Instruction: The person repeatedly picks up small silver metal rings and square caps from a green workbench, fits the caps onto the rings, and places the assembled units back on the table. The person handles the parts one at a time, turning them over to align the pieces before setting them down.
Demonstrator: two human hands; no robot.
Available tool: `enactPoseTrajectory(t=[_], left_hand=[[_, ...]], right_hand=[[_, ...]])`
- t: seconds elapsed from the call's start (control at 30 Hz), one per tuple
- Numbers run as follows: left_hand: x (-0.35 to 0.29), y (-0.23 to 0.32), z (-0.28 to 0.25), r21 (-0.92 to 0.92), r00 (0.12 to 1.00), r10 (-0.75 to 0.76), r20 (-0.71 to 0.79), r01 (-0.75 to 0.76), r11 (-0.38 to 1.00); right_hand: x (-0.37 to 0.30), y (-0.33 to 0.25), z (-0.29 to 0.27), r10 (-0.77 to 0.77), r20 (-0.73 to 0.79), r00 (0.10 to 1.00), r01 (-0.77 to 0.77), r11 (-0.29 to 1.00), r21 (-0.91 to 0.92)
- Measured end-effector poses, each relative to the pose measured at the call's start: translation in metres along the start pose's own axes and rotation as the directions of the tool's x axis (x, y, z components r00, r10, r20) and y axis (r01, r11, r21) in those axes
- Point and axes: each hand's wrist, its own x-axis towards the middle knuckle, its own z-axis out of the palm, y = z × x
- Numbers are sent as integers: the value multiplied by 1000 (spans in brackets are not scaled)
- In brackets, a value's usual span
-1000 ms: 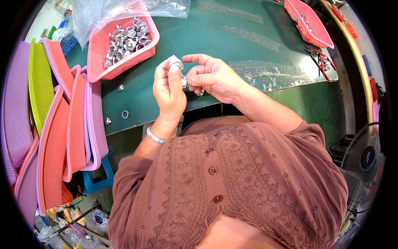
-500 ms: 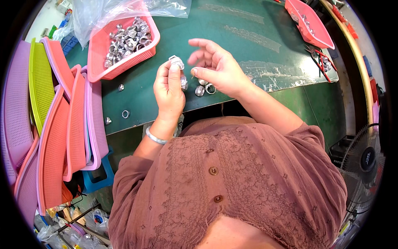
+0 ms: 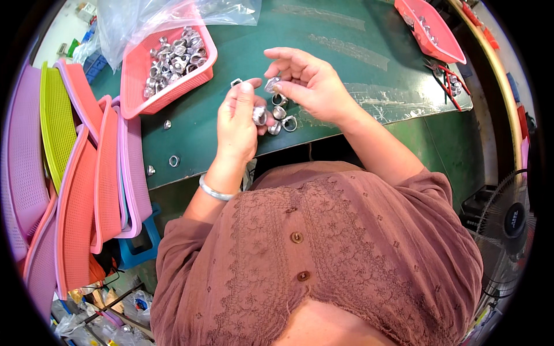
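My left hand (image 3: 235, 118) is closed around silver metal rings. One chunky ring (image 3: 259, 115) shows between its fingers, and a thinner ring (image 3: 236, 82) sits by the tip of the index finger. Facing it, my right hand (image 3: 309, 86) pinches another silver ring (image 3: 272, 85) between thumb and fingers. Just below that hand, several loose rings (image 3: 274, 127) lie in a small group near the table's front edge. A pink basket (image 3: 167, 99) full of similar rings stands beyond my left hand, to its left.
Clear plastic bags (image 3: 173, 12) hang over the pink basket's far side. Nested purple, green and pink baskets (image 3: 75, 173) crowd the left. Red-handled pliers (image 3: 448, 86) lie by a second pink basket (image 3: 433, 34) at right. A fan (image 3: 513, 219) stands lower right.
A ring now shows in my right hand's pinch. The left hand has turned slightly, bringing the chunky ring into clearer view and a thinner ring out at its fingertip.
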Motion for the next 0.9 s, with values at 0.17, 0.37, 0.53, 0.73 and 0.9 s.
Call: enactPoseTrajectory(t=[0.17, 0.37, 0.53, 0.73, 0.9], left_hand=[[10, 0, -27, -48, 993, -120, -10, 119, 992], [5, 2, -26, -153, 978, -193, 77, 203, 967], [0, 4, -22, -79, 972, -186, 143, 198, 977], [0, 0, -40, 234, 998, 7, 63, -21, 972], [16, 0, -63, 753, 933, 358, 42, -265, 602]], right_hand=[[-7, -2, -25, 67, -84, 994, -66, 998, 15], [-14, 5, -31, 109, -29, 994, -104, 986, 132], [-16, 5, -29, 79, 1, 997, -79, 989, 128], [-19, 6, -32, 100, -28, 995, -100, 995, -3], [-21, 9, -37, 109, -61, 992, -110, 994, -16]])
